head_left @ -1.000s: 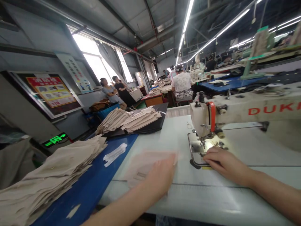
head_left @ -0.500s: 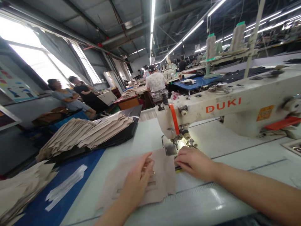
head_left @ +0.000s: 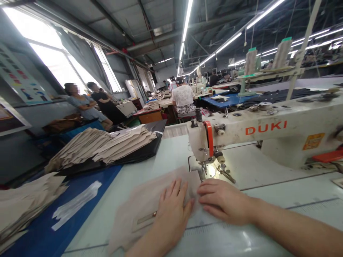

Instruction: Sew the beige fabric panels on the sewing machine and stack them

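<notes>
Head view: left hand (head_left: 173, 210) lies flat, fingers extended, on pale cloth (head_left: 146, 196) at six o'clock; right hand (head_left: 225, 200) bends at the cloth's three-o'clock edge, whether gripping I cannot tell.

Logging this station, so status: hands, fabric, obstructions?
Left hand flat on pale fabric. Right hand at fabric's right edge. Sewing machine just beyond; white strips aside, left.

2 foreground hands (head_left: 173, 212), 1 handled cloth panel (head_left: 142, 200), 1 DUKI machine (head_left: 238, 126), 2 green-topped cones (head_left: 251, 62)
</notes>
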`<action>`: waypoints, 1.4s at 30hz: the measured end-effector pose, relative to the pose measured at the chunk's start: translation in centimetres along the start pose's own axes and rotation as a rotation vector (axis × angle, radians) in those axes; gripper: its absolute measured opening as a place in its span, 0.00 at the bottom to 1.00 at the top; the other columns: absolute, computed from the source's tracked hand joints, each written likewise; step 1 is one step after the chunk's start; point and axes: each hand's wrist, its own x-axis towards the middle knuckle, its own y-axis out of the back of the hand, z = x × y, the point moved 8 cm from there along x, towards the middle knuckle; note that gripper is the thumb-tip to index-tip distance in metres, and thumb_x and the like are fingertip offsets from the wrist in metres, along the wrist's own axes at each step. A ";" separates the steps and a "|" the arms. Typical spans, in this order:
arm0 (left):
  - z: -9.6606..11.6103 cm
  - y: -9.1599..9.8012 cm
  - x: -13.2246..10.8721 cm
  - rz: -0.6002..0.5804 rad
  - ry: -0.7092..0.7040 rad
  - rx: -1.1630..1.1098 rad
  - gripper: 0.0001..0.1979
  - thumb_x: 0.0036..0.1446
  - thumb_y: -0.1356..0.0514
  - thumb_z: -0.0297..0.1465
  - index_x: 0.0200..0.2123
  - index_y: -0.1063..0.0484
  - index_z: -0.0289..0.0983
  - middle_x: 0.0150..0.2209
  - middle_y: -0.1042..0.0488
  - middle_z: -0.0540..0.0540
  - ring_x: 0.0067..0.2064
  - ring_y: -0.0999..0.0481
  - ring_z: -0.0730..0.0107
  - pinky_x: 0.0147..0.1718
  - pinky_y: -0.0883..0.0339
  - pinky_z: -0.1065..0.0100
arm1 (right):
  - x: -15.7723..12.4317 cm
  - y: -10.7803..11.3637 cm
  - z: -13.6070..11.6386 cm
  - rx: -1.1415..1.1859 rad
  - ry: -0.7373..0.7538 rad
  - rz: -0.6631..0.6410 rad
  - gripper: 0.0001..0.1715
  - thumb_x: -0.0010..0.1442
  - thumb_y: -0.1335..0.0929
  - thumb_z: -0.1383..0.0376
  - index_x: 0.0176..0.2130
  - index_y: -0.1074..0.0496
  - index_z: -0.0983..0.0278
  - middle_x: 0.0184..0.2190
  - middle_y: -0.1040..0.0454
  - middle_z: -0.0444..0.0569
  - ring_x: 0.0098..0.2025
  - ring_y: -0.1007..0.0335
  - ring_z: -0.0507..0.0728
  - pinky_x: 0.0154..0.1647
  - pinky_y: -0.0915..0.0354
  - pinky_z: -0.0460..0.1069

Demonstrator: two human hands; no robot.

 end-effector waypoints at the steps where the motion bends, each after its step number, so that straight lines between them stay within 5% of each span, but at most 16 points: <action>1: 0.1 0.1 -0.3 -0.010 0.005 -0.024 0.28 0.68 0.50 0.38 0.68 0.41 0.38 0.71 0.49 0.38 0.72 0.49 0.50 0.67 0.53 0.43 | -0.1 -0.1 0.0 0.005 -0.004 0.001 0.15 0.67 0.37 0.67 0.42 0.22 0.65 0.43 0.21 0.54 0.47 0.27 0.58 0.57 0.35 0.53; 5: 0.2 0.9 -1.8 0.017 -0.088 -0.154 0.26 0.66 0.47 0.35 0.66 0.37 0.42 0.72 0.50 0.40 0.72 0.51 0.50 0.67 0.54 0.43 | -0.5 -0.2 0.0 -0.019 -0.026 0.015 0.18 0.68 0.40 0.69 0.42 0.21 0.63 0.42 0.20 0.53 0.46 0.25 0.58 0.54 0.32 0.54; 8: -2.3 2.0 -3.2 0.156 -0.176 -0.211 0.24 0.65 0.46 0.33 0.63 0.33 0.42 0.70 0.44 0.42 0.70 0.45 0.55 0.67 0.49 0.48 | -0.7 -0.1 -0.2 -0.033 0.007 0.046 0.18 0.69 0.39 0.68 0.43 0.21 0.61 0.41 0.19 0.52 0.46 0.24 0.58 0.53 0.31 0.52; 11: -9.4 3.9 -4.7 0.352 -0.085 -0.210 0.22 0.64 0.48 0.33 0.58 0.28 0.40 0.64 0.32 0.41 0.64 0.33 0.59 0.64 0.41 0.53 | -0.9 0.3 -0.2 -0.046 0.021 0.095 0.16 0.69 0.38 0.68 0.44 0.22 0.59 0.41 0.19 0.50 0.45 0.23 0.57 0.51 0.29 0.51; 16: -25.0 8.4 -7.0 0.542 0.347 -0.080 0.21 0.58 0.49 0.38 0.45 0.22 0.35 0.53 0.22 0.36 0.56 0.25 0.51 0.58 0.34 0.54 | -1.1 0.4 0.4 -0.116 -0.003 0.133 0.14 0.68 0.37 0.66 0.45 0.22 0.58 0.40 0.18 0.49 0.45 0.22 0.58 0.47 0.26 0.50; 20: -31.0 9.9 -8.0 0.537 0.443 -0.064 0.17 0.51 0.46 0.40 0.33 0.21 0.37 0.43 0.18 0.36 0.47 0.20 0.48 0.51 0.29 0.55 | -1.2 0.2 1.0 -0.123 -0.024 0.137 0.14 0.67 0.36 0.66 0.44 0.21 0.58 0.40 0.18 0.49 0.43 0.21 0.57 0.44 0.24 0.49; 28: -32.5 7.7 -8.4 0.547 0.471 -0.100 0.17 0.51 0.48 0.40 0.29 0.21 0.40 0.39 0.18 0.39 0.42 0.20 0.53 0.47 0.28 0.61 | -1.7 0.3 2.2 -0.162 -0.046 0.190 0.12 0.65 0.34 0.64 0.42 0.20 0.56 0.40 0.18 0.49 0.41 0.19 0.58 0.41 0.23 0.47; 42: -34.0 8.0 -9.8 0.629 0.607 -0.204 0.13 0.48 0.43 0.43 0.25 0.22 0.43 0.37 0.17 0.45 0.42 0.21 0.53 0.45 0.30 0.63 | -1.6 0.6 1.9 -0.153 -0.037 0.196 0.13 0.65 0.34 0.63 0.44 0.20 0.54 0.40 0.17 0.48 0.39 0.18 0.59 0.39 0.22 0.47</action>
